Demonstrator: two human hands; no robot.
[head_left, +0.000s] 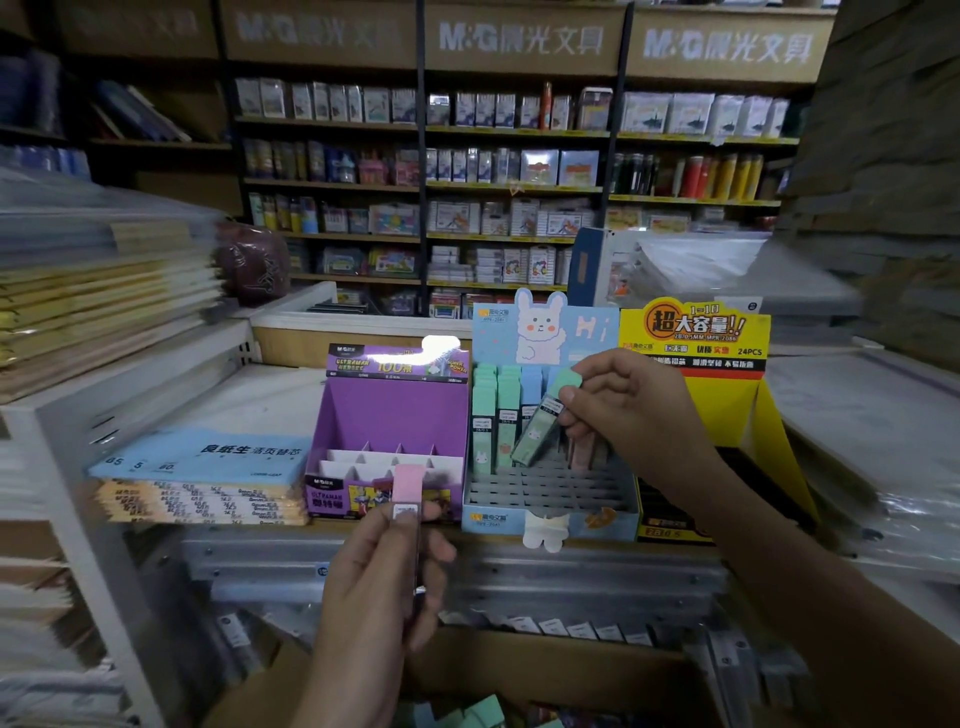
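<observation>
Grips a mint-green pencil-lead case (540, 431) in the right hand (623, 410), with thumb and fingertips curled round its upper part just under the cap, and keeps it slanted so the lower end dips toward the divider grid. Holds a pink pencil-lead case (408, 493) upright in the left hand (379, 577), with fingers wrapped round its lower part and the pink cap clear above them, lower and closer to the body than the right hand. Looks like the restocking step: feeding cases one at a time into the blue rabbit display box (498, 519) directly under the right hand. Finds green and blue standing cases (493, 410) in the back rows just left of the right fingertips, pinkish ones half hidden under that hand, and empty slot rows (550, 488) nearer, below it. Next probably calls for righting the green case, lining its foot over a free slot beside the standing ones and pressing straight down until seated, then bringing the pink one across from the left. Risks snagging a divider if lowered at this slant. Farther out: a purple Ultraman display box (395, 410) just beyond the left hand, mostly unfilled; a yellow lead display box (737, 415) behind the right wrist; stacked loose-leaf refill packs (208, 457) well left of the left hand; a brown carton (545, 660) with more pastel cases below both forearms.
</observation>
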